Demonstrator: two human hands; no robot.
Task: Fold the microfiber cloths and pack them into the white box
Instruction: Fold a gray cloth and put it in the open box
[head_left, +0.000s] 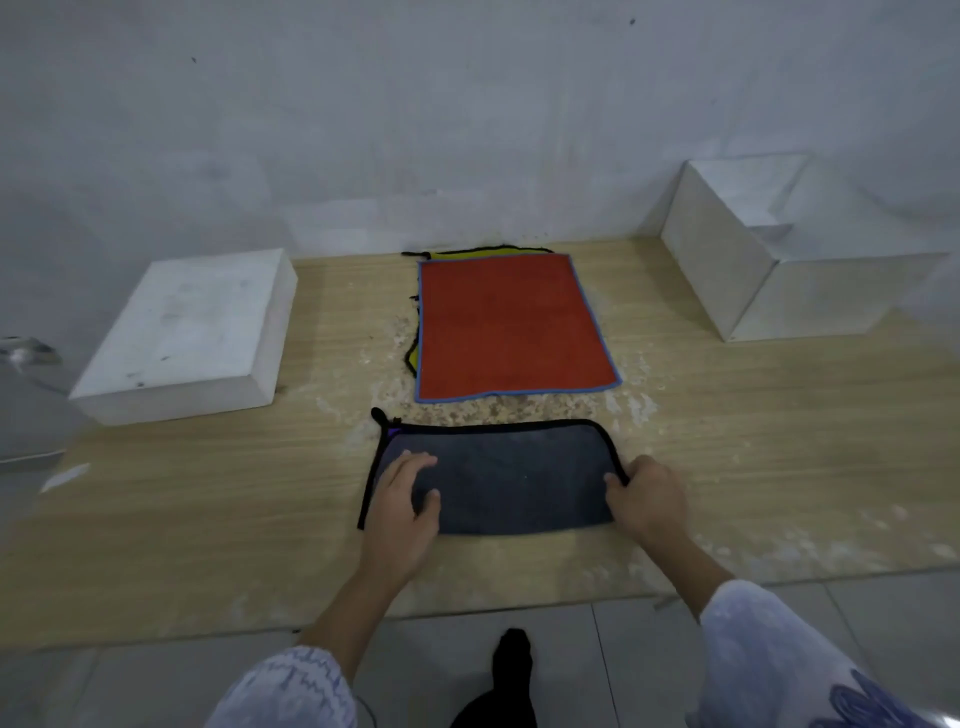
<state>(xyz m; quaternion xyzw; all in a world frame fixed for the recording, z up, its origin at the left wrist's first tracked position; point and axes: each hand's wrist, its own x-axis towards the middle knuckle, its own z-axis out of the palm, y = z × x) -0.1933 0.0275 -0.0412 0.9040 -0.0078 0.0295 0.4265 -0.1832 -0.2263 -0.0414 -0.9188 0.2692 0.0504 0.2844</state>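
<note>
**Grey cloth half folded, both my hands on it**

A dark grey microfiber cloth (498, 478) with black trim lies near the front edge of the wooden table (182, 509), already doubled into a wide strip. My left hand (408, 499) rests flat and open on its left end, fingers spread, pinning it. My right hand (647, 499) pinches the cloth's right edge between thumb and fingers.

To fold it well, I judge the right end should travel over to meet the left, trims lined up, the left palm holding steady so nothing slides, then a flat press along the crease.

Just behind lies an unfolded red cloth (506, 327) with blue trim, on top of a yellow cloth (413, 358) that peeks out at its left and far edges. A low white block (192, 332) sits to the left. The open white box (769, 260) stands at the far right, well apart from the cloths. Nothing blocks the way to it. The table surface looks worn and speckled around the cloths.
</note>
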